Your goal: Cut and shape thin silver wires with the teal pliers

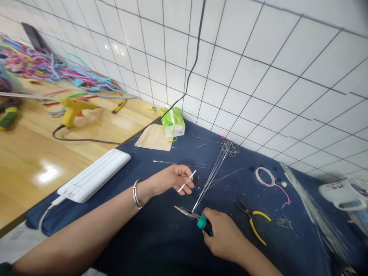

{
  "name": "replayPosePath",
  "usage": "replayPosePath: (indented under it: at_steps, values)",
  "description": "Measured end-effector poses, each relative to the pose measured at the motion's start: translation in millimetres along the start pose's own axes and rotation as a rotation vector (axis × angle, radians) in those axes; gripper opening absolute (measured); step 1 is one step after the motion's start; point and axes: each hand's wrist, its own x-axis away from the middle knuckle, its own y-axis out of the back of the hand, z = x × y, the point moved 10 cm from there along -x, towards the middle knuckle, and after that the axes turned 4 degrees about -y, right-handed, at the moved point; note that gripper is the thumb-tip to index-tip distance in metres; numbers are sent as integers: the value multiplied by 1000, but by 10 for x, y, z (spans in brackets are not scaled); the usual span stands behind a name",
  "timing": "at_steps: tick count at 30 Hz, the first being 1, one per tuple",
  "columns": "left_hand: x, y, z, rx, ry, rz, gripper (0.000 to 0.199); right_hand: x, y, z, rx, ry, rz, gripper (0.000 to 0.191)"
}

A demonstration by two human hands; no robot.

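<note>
Navy cloth [161, 220] meets the pale wood tabletop [112, 128] on the left and the tiled wall [244, 76] at the back. Open cloth lies between the forearms and between the left hand [183, 179] and white power bank [94, 175]. Right side tighter: yellow-handled pliers [251, 223], clear ring [257, 177] with pink thread, long thin strands [312, 201].

Left hand closed, white stick [182, 188] pinched in fingers; smooth metal bangle [135, 194] on wrist. Right hand [222, 233] closed around teal-and-black pliers [202, 222], metal nose toward the left. Straight shiny wires [212, 179] run from a looped wire cluster [230, 148] near the wall down to that nose. Loose wires lie on the cloth. Matte yellow glue gun [70, 113] and fuzzy multicolour stems [57, 71] on the wood; soft green tissue pack [173, 124] partly over a flat tan sheet [153, 138].

Right palm hides most of the handles; can't tell if the nose grips the wires. White mug [339, 194] blurred at far right; green-and-yellow tool [9, 117] cut off left.
</note>
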Motion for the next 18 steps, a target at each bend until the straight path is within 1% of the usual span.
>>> replayPosePath:
  at_steps: [3, 5, 10, 15, 18]
  values:
    - [-15, -133, 96, 135, 40, 60, 24, -46, -33, 19, 9, 28, 15, 10]
    - [-7, -207, 137, 196, 52, 80, 24, -64, -29, 16, 9, 36, 27, 8]
    - [46, -358, 142, 275, 60, 105, 23, -97, -14, 22, -16, 27, 117, 6]
    - [77, -446, 134, 327, 74, 122, 22, -116, 22, 73, -49, 29, 191, 7]
    - [85, -478, 144, 365, 79, 133, 21, -115, 27, 63, -77, 19, 220, 8]
